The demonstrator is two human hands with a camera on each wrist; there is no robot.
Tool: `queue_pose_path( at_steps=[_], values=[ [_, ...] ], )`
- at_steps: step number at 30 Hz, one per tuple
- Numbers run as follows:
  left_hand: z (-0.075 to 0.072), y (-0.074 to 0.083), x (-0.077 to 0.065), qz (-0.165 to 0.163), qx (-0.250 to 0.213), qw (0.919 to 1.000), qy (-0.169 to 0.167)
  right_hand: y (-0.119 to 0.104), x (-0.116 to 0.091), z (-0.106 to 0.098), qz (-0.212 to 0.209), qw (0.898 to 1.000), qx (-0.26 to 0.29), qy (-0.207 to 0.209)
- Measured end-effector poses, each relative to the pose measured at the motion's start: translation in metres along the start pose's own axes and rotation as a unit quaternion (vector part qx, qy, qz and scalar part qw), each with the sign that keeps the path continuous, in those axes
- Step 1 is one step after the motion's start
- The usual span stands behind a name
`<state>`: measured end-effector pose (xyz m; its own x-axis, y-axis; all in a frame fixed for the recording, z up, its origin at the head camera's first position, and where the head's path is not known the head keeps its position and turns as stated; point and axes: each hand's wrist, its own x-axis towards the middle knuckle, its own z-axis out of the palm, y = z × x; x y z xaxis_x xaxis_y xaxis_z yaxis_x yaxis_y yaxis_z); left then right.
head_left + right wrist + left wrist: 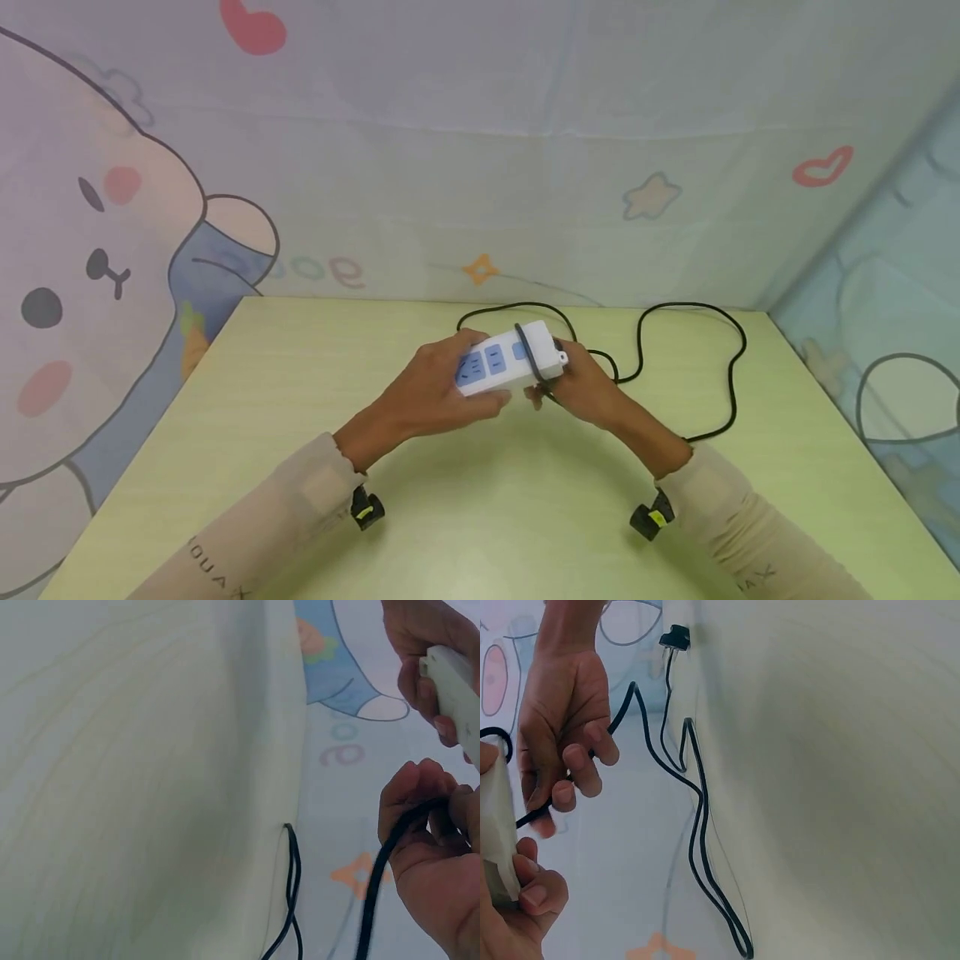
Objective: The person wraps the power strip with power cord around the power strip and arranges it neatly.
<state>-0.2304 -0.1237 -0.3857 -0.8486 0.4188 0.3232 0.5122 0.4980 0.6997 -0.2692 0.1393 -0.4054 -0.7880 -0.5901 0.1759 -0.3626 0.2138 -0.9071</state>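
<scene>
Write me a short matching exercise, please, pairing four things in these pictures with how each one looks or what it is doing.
Column one
1. power strip
2. cord
3. left hand
4. right hand

Column two
A. holding something black and thin
B. white, with blue socket panels
C. gripping something white and box-shaped
D. black, partly lying in loops on the table

Right pairs: 1-B, 2-D, 3-C, 4-A

Booth-like corner, room type unclear. Light wood-grain table point(487, 542), cartoon-print cloth point(465, 167) across far side, similar print panel point(892, 300) right.
</scene>
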Motion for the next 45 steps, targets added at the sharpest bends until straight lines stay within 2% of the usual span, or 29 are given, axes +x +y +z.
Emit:
queue_pose_path(
  at_steps=[3, 7, 14, 24, 34, 39, 45],
  values=[
    [-0.003, 0.000, 0.002, -0.002, 0.003, 0.9997, 0.025, 0.004, -0.002, 0.004, 0.001, 1.000, -0.013, -0.012],
    [-0.006, -0.001, 0.006, -0.004, 0.013, 0.9989, 0.044, 0.008, -0.005, 0.008, 0.009, 0.998, -0.061, -0.005],
    [-0.004, -0.007, 0.007, -0.020, 0.030, 0.9980, 0.052, 0.005, -0.006, 0.012, -0.024, 0.991, -0.131, 0.016],
    [-0.004, -0.008, 0.010, -0.036, 0.050, 0.9967, 0.053, -0.007, -0.008, 0.011, -0.022, 0.981, -0.192, 0.030],
    [-0.003, -0.015, 0.009, -0.037, 0.058, 0.9960, 0.057, -0.004, -0.016, 0.005, -0.038, 0.975, -0.218, -0.009],
    [-0.009, -0.021, 0.011, -0.033, 0.076, 0.9931, 0.083, -0.002, -0.021, 0.001, -0.037, 0.969, -0.243, -0.020],
    [-0.014, -0.024, 0.011, -0.046, 0.079, 0.9923, 0.083, 0.002, -0.026, -0.003, -0.046, 0.961, -0.270, -0.025]
  ],
)
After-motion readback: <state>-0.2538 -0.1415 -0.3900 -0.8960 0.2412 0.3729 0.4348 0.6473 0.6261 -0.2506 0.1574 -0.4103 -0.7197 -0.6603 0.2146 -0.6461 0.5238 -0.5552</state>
